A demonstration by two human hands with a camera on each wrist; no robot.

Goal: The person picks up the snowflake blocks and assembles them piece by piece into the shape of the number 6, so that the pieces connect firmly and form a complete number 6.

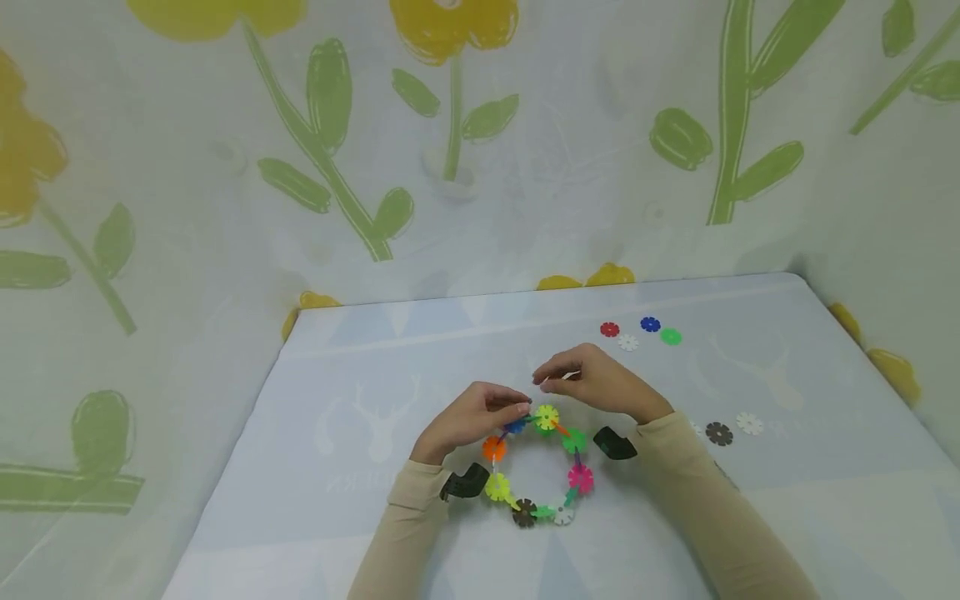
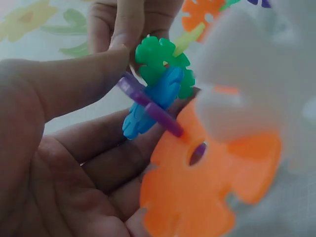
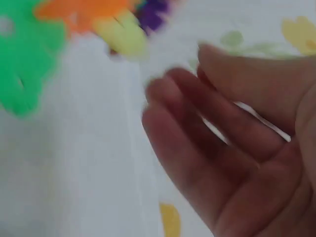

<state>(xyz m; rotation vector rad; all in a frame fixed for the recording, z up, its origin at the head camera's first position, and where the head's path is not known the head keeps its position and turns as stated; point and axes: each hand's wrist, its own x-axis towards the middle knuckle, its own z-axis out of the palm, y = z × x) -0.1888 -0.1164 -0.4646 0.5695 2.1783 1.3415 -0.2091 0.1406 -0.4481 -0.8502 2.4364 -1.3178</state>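
Note:
A ring of interlocked flower-shaped plastic discs in many colours lies on the table in the head view. My left hand is at its upper left and pinches the chain there. Close up in the left wrist view, the thumb is against a purple disc, with fingers behind a blue disc; a large orange disc joins the purple one. Above the ring's top, my right hand is apart from it, fingers loosely bent and holding nothing. A blurred green disc shows beyond its fingertips in the right wrist view.
Loose discs lie at the back right: red, white, blue and green. Nearer the right forearm are a dark brown disc and white discs. A flower-patterned wall borders the table's far edge.

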